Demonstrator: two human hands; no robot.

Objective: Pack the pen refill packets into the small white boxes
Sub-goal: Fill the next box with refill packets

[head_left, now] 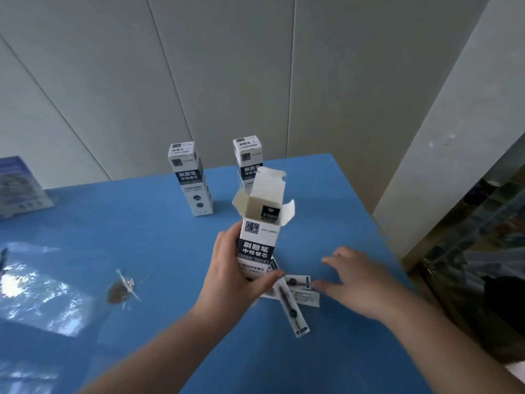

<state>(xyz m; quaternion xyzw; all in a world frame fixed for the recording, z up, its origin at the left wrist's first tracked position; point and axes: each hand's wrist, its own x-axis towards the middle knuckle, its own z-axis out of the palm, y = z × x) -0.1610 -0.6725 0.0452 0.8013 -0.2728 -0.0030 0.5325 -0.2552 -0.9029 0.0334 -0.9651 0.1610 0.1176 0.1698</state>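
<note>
Now your left hand (235, 268) grips the open box (260, 231) upright; your right hand (360, 280) hovers spread, empty. The refill packets (295, 302), at five o'clock beneath the box, look light, slippery: pinch their edges.

There are three small white boxes: one open box (260, 237) and two shut boxes (191, 177) (247, 157). About three refill packets (292, 305) lie in a little pile; they overlap, so the count is unsure. Two hands show, the left hand (235, 277) and the right hand (358, 282).
</note>
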